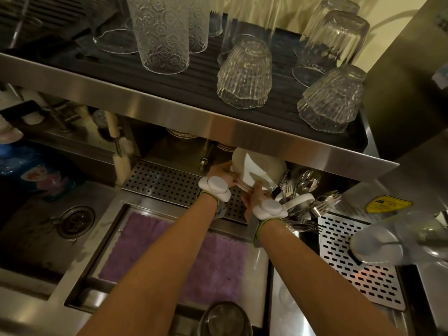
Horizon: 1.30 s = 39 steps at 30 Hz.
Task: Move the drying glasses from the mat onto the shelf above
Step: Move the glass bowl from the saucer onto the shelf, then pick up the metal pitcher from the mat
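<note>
The task looked nearly done: the glasses [244, 76] were seen upside down on the shelf [169, 103] above, and no glass could be made out on the purple mat [174, 258] below. Both the left hand [224, 174] and right hand [254, 196] were clamped on a stack of white plates [259, 167] under the shelf (not a glass)
</note>
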Each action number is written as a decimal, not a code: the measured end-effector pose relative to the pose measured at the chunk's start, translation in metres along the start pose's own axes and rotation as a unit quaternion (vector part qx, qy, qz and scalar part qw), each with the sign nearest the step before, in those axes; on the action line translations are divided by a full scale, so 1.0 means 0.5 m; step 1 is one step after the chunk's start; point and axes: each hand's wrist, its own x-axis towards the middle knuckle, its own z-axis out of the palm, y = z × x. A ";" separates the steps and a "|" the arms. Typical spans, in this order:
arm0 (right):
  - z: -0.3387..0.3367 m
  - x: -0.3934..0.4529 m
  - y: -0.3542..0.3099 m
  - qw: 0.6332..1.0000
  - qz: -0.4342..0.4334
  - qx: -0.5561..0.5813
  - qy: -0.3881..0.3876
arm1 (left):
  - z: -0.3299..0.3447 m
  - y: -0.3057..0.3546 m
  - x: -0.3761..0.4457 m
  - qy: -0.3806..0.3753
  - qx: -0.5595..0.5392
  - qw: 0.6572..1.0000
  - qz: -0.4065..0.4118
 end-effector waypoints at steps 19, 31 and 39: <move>-0.060 -0.101 -0.007 0.975 0.086 -0.138 -0.153 | -0.023 -0.028 -0.107 -0.039 0.048 0.998 -0.002; -0.177 -0.202 0.071 0.936 0.058 -0.275 -0.210 | -0.062 -0.145 -0.296 0.000 0.109 0.994 -0.025; -0.252 -0.280 0.135 0.948 0.002 -0.281 -0.151 | -0.082 -0.226 -0.375 -0.040 0.164 0.986 -0.009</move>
